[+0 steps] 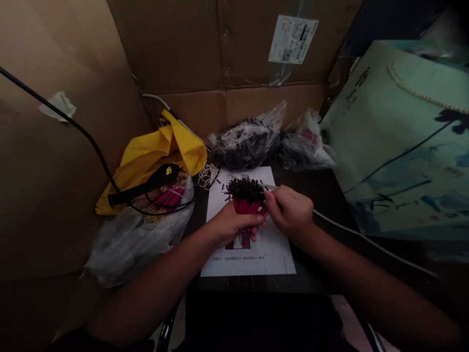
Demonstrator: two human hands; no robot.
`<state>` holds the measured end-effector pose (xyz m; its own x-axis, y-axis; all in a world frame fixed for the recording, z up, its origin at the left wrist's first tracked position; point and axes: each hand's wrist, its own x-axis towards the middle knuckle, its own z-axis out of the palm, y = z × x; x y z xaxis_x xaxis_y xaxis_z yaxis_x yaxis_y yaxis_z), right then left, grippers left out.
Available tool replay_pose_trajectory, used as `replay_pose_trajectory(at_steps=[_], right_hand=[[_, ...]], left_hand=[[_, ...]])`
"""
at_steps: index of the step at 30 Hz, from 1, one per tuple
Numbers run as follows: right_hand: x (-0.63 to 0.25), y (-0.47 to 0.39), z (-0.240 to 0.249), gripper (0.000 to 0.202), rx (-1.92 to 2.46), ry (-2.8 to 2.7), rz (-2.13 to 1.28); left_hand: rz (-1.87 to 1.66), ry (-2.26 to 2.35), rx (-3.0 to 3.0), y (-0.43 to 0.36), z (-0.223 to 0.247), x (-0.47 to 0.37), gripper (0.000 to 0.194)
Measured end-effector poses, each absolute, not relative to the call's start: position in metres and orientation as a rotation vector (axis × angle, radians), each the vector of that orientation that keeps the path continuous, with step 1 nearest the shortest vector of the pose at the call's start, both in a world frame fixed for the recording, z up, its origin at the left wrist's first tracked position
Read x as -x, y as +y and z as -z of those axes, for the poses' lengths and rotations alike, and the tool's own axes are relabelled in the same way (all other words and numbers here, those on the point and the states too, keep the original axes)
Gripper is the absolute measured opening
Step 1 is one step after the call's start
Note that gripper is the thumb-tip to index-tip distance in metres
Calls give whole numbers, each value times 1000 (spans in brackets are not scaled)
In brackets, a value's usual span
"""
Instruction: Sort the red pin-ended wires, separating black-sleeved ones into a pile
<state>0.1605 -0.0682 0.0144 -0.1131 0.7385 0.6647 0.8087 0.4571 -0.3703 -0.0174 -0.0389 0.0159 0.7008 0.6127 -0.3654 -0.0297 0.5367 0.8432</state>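
My left hand [234, 224] is wrapped round a thick bundle of red sticks with black tips [247, 195], held tips up over a printed white sheet [249, 268]. At the right side of the bundle, my right hand [291, 209] is closed, thumb and forefinger pinched near the black tips. What it pinches is too small to make out. Part of the sheet's print lies hidden behind my hands and the bundle.
On the left are a yellow bag [146, 146] and a plastic bag [128, 244] with more red sticks [170, 198]. Behind lie two plastic-wrapped bundles [245, 142]. White string [208, 176] lies beside the sheet. A pale cable [366, 238] crosses at right, near a large paper bag [410, 146].
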Motion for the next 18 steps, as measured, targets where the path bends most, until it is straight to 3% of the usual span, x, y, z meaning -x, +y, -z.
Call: replay_pose_trajectory(at_steps=[4,9,14,18], right_hand=[[-161,-69,-8,24,1264,-1920,291],[-164,-68,-16,6,1127,-1970,252],[-158,-60,-49,51,917,-1806,-277],[-141,-59,-61,40,849,-1934,-660]], left_hand=[[-319,730,-976,-39,-18,21,27],[-302,686,-969,-41,-19,24,29],[-299,702,-1048,-44,-24,23,25],[-307,647,-1130,-46,-23,21,25]])
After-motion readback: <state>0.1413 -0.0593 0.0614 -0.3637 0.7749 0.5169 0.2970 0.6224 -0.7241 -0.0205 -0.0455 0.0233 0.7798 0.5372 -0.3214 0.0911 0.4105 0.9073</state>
